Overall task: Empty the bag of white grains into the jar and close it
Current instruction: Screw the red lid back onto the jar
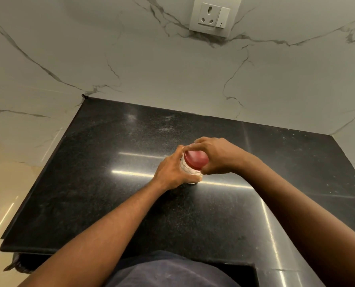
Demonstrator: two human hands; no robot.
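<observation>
Left grip (173, 172): jar (188, 169); right grip (218, 158): lid (195, 159).

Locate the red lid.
In the head view the red lid sits on the jar, centre of the black counter, gripped by the right hand; the left hand holds the jar.

Single head-worn wide view, down and forward, close over the black countertop (102, 183), marble wall (89, 48) beyond.
</observation>
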